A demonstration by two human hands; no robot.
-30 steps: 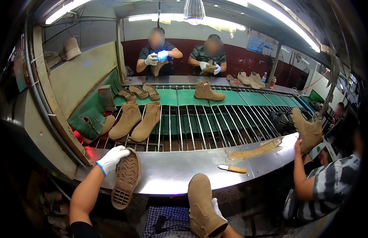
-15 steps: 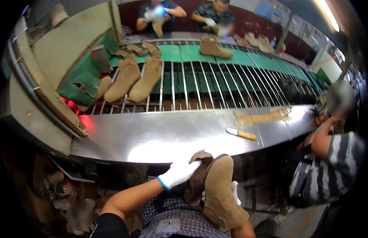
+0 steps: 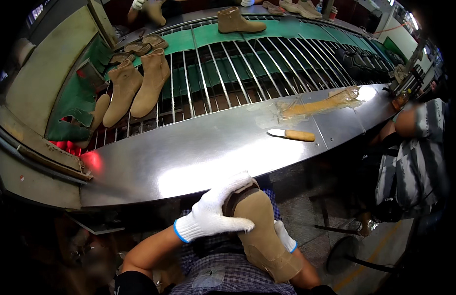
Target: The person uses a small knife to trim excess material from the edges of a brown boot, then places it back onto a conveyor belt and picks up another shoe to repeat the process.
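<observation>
A tan suede ankle boot is held over my lap, toe up toward the bench and shaft down toward me. My left hand, in a white knit glove with a blue cuff edge, wraps round a brown shoe sole pressed along the boot's bottom. Its thumb lies across the side of the boot. Most of the sole is hidden by the glove and the boot. My right hand, gloved the same way, supports the boot from its right side, with its fingers mostly hidden.
The steel bench edge lies ahead, bearing a wooden-handled knife and yellowish tape. Beyond are metal rollers, two tan boots, loose soles and another boot on a green belt. A person in striped clothing sits at right.
The sole has gone from beside the boot to lying against its bottom. My left thumb now reaches over the boot. The whole view has shifted, with the bench sitting higher and tilted.
</observation>
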